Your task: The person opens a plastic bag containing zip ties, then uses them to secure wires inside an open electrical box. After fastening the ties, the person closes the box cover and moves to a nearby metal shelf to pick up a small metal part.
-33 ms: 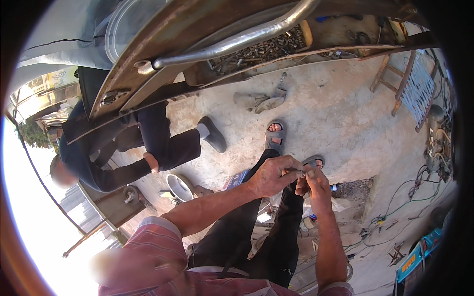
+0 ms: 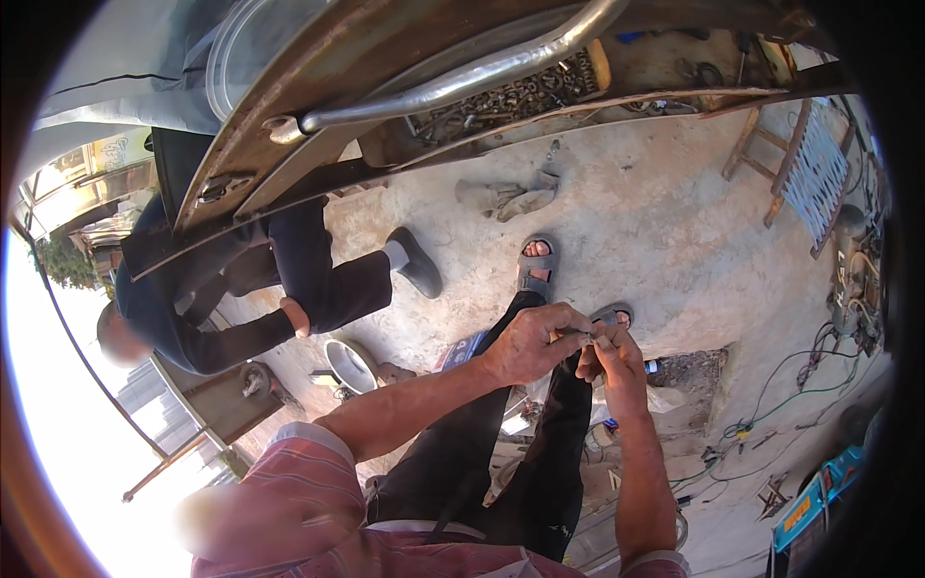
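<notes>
Over my dark trouser leg, my left hand (image 2: pixel 533 345) comes in from the left with thumb and forefinger pinched. My right hand (image 2: pixel 619 366) meets it, its fingers also closed and the tips almost touching those of the left. A tiny dark piece (image 2: pixel 592 339) sits between the fingertips of both hands, too small to make out its kind. My sandalled foot (image 2: pixel 537 262) stands on the floor beyond them.
A rusty metal surface across the top holds a tray of bolts (image 2: pixel 520 101) and a silver wrench (image 2: pixel 462 82). At left sits another person in dark clothes (image 2: pixel 226 299). A metal bowl (image 2: pixel 351 366), gloves (image 2: pixel 511 197), a woven-seat chair (image 2: pixel 817 173) and green cables (image 2: pixel 771 424) lie around.
</notes>
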A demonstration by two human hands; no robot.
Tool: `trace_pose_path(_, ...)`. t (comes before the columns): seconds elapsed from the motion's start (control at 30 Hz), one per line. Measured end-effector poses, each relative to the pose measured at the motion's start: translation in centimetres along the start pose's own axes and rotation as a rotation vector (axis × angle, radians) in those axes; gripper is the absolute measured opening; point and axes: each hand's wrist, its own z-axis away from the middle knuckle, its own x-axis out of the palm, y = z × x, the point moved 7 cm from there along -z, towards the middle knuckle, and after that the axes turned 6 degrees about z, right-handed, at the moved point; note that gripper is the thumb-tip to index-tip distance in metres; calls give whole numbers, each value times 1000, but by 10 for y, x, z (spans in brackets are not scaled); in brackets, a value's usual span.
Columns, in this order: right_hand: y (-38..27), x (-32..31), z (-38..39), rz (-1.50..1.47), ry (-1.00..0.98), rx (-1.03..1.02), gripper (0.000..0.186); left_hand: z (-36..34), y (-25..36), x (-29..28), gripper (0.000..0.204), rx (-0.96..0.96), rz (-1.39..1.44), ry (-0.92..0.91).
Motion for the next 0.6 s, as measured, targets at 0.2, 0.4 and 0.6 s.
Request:
trace_pose_path(0.2,10,8,1,-91,-107,86,34,5,-1,-2,17,33,7,-11)
trace_pose_path(0.4,9,8,2,-96,-52,19,29,8,-5,-4,18,-24,13,-3)
trace_pose_path(0.6,5,8,1,-81,-32,26,24,7,-5,-7,19,-44,-57,-13)
